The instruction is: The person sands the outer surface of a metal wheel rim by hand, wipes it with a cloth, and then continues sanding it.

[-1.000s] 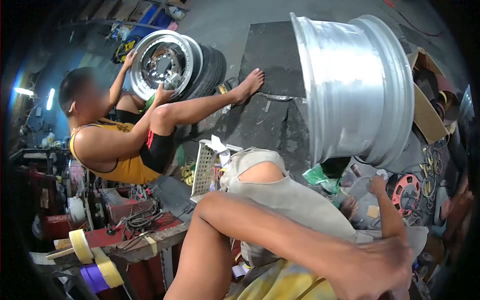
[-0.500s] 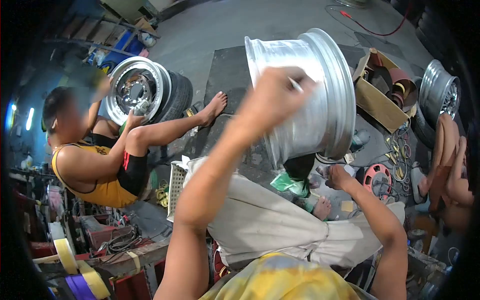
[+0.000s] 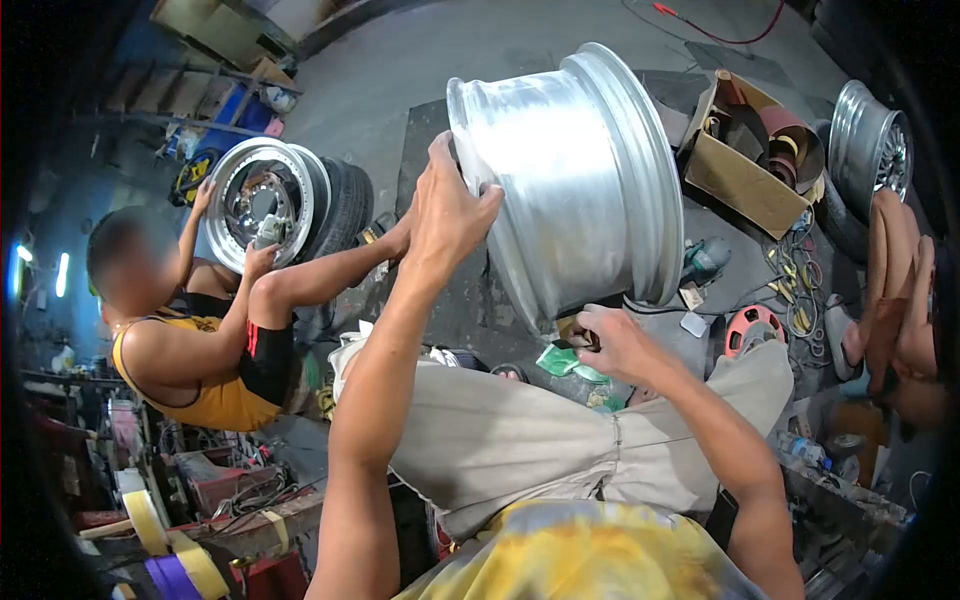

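A shiny bare-metal wheel rim (image 3: 560, 190) stands on its edge on the dark mat in front of my legs. My left hand (image 3: 455, 210) is closed around the left lip of the rim, fingers behind it and thumb on the near side. Low by the rim's bottom edge, my right hand (image 3: 625, 345) is closed with curled fingers round a small dark-brown piece, mostly hidden. A green-and-white packet (image 3: 570, 362) lies on the floor just below that hand.
At left a seated co-worker (image 3: 200, 350) holds a tool against another rim (image 3: 228, 225) beside a tyre. An open cardboard box (image 3: 745, 185) of abrasive sheets stands right of my rim. Farther right are a red reel (image 3: 752, 325), tangled cords (image 3: 800, 290) and another person's legs (image 3: 885, 280).
My left hand has come down and left from above the rim to grip its left lip; the white piece it held is no longer clear. My right hand has moved left to the rim's bottom.
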The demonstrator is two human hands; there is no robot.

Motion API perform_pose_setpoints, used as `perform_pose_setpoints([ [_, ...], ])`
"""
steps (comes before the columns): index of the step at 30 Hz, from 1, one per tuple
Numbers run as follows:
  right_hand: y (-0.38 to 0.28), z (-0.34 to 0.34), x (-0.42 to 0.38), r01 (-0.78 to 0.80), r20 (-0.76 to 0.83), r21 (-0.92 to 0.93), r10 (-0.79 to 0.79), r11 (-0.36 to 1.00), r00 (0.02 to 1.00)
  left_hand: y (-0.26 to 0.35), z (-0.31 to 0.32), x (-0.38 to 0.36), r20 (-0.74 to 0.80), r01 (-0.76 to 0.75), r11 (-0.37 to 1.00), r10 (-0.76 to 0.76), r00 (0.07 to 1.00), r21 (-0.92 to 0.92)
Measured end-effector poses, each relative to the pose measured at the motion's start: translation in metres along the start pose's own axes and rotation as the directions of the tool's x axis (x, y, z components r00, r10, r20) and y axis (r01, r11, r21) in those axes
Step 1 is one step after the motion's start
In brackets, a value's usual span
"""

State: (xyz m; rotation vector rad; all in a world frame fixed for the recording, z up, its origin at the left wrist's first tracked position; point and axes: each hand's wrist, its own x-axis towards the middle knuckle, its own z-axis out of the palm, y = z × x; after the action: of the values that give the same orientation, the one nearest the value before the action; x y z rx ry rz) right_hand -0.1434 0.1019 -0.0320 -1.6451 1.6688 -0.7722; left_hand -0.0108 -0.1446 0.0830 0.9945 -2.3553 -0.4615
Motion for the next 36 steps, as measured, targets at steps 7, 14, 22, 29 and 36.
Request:
perform_pose_setpoints([
  [7, 0.005, -0.001, 0.0, 0.081, -0.108, 0.063, -0.074, 0.995, 0.991, 0.006, 0.001, 0.008, -0.024, 0.044, 0.99, -0.041, 0.999, 0.134],
  [14, 0.007, -0.005, -0.002, 0.181, -0.208, 0.055, -0.166, 0.982, 0.964, 0.012, -0.009, 0.036, 0.024, 0.13, 0.991, -0.132, 0.991, 0.043],
  [22, 0.01, -0.018, -0.001, -0.031, -0.159, 0.413, 0.105, 0.91, 0.982, -0.021, -0.026, 0.043, 0.364, 0.478, 0.734, -0.328, 0.871, -0.482],
  [29, -0.004, -0.022, 0.006, -0.043, -0.062, 0.777, 0.144, 0.628, 0.988, -0.026, -0.021, 0.031, 0.499, 0.58, 0.489, -0.3, 0.813, -0.651],
  [36, -0.035, -0.019, 0.0, 0.164, -0.347, 0.615, 0.078, 0.772, 0.935, -0.014, -0.047, 0.007, 0.682, 0.638, 0.56, -0.167, 0.712, -0.529],
])
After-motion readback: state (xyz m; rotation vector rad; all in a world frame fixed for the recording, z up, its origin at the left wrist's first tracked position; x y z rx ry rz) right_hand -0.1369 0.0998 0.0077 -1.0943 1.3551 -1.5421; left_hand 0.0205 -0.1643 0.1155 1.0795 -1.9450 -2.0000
